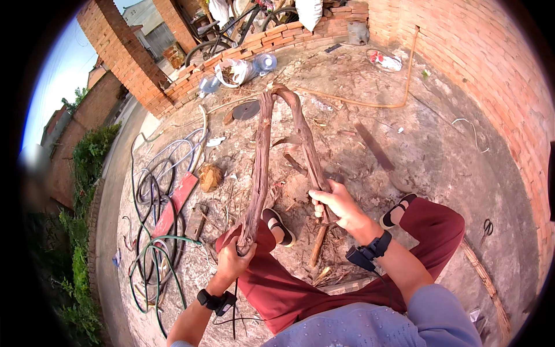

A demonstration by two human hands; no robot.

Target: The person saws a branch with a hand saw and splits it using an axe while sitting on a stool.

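Note:
A thick, rough-barked brown branch [260, 156] is bent sharply into an upside-down V, its peak pointing away from me. My left hand [233, 258] is closed around the lower end of its left limb, over my left knee. Around the lower part of the right limb, my right hand [340, 209] is wrapped, thumb lying along the bark. Whether the two limbs are still joined by wood fibre at the peak is too small to tell. Below my right hand, a short wooden stick [318, 246] rests on the ground between my feet, its upper end hidden.
Coiled hoses [156, 214] and a red board [175, 203] lie at left. A flat rusty strip [374, 147] and scissors [487, 226] are at right, near a bundle of thin stalks [488, 283]. Plastic bottles, a bag and a bicycle [231, 34] stand farther off. Brick walls [491, 69] border the right.

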